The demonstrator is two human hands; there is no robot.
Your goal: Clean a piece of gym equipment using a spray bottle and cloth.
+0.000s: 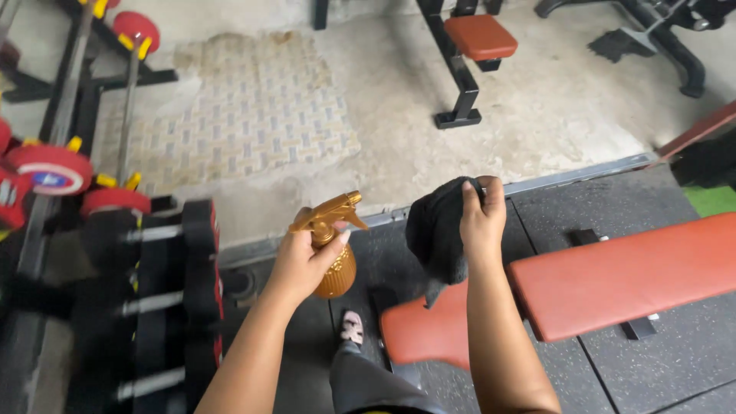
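Note:
My left hand (305, 259) grips a gold spray bottle (336, 270) by its neck, nozzle pointing right toward the cloth. My right hand (481, 218) holds up a dark cloth (435, 234) that hangs bunched from my fingers, above the near end of a red padded bench (613, 280). The bottle and the cloth are a short gap apart. Below them my foot in a pale shoe (352, 327) stands on the black rubber floor.
A rack of black dumbbells (176, 299) and red weight plates (50, 170) stands at the left. A second red-padded bench (479, 37) sits at the far side on the concrete floor. A dark machine frame (667, 38) is at the top right.

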